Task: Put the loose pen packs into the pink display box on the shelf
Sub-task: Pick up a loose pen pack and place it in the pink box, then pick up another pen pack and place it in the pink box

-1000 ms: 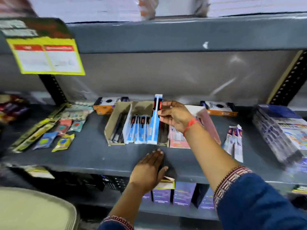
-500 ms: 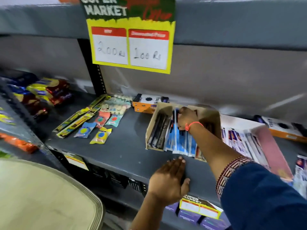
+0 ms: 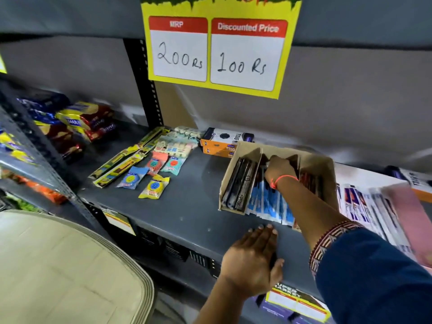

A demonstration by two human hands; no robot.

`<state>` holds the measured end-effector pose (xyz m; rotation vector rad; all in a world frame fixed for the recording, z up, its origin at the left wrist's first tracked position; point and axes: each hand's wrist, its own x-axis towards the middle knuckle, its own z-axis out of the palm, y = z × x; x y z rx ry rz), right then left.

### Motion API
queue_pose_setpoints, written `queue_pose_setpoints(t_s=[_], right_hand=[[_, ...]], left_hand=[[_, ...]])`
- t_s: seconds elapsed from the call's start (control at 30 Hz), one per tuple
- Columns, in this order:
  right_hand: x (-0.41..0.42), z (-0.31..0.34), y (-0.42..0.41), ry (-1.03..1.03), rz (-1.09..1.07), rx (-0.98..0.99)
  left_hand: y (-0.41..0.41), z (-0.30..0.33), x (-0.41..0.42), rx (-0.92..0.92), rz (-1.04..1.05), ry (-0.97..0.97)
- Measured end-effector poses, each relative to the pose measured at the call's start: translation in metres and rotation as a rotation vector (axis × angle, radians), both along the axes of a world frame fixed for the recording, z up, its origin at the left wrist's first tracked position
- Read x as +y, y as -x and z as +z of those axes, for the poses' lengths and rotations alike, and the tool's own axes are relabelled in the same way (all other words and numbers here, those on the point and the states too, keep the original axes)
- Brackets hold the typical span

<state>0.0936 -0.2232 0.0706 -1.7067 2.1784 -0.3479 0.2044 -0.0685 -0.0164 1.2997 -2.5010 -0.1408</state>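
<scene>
A brown cardboard display box (image 3: 240, 160) lies on the grey shelf (image 3: 191, 206), holding black pen packs (image 3: 240, 183) on its left and blue pen packs (image 3: 268, 204) in the middle. My right hand (image 3: 279, 169) reaches deep into this box over the blue packs; its fingertips curl down out of sight among them. My left hand (image 3: 252, 260) lies flat on the shelf's front edge, holding nothing. The pink display box (image 3: 411, 220) lies at the far right, with white-and-purple pen packs (image 3: 360, 204) fanned out in it, partly behind my right sleeve.
Orange-and-white boxes (image 3: 222, 141) sit behind the cardboard box. Small sachets (image 3: 154, 183) and long yellow packs (image 3: 121, 162) are spread to the left. Snack packets (image 3: 77, 122) fill the neighbouring shelf. A yellow price sign (image 3: 217, 50) hangs above. A beige curved surface (image 3: 58, 272) is at lower left.
My right hand carried a blue pen pack down into the cardboard box and now reaches deeper toward its back. The view swung left and down. My left hand stayed on the shelf edge.
</scene>
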Motion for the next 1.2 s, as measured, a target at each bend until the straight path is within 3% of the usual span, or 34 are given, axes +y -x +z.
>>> queue_pose_setpoints(t_s=[0.17, 0.37, 0.47, 0.63, 0.77, 0.9, 1.2], right_hand=[[0.012, 0.01, 0.016, 0.193, -0.027, 0.056], [0.052, 0.034, 0.07, 0.533, -0.207, -0.158], [0.087, 0.039, 0.114, 0.608, -0.322, -0.191], [0.153, 0.022, 0.196, 0.474, -0.622, -0.044], [0.193, -0.008, 0.24, 0.23, -0.82, -0.082], [0.21, -0.028, 0.255, 0.056, -0.85, -0.132], [0.215, -0.032, 0.28, 0.126, -0.807, -0.25]], left_hand=[[0.002, 0.005, 0.0, 0.012, 0.008, -0.01], [0.005, 0.007, 0.004, 0.005, 0.019, 0.022], [0.007, 0.002, 0.003, -0.058, 0.031, -0.026], [0.019, 0.0, 0.012, -0.01, 0.131, -0.03], [0.04, 0.003, 0.02, -0.014, 0.148, -0.011], [0.072, -0.005, 0.026, -0.052, 0.099, -0.06], [0.164, -0.005, 0.069, 0.004, -0.093, -0.036]])
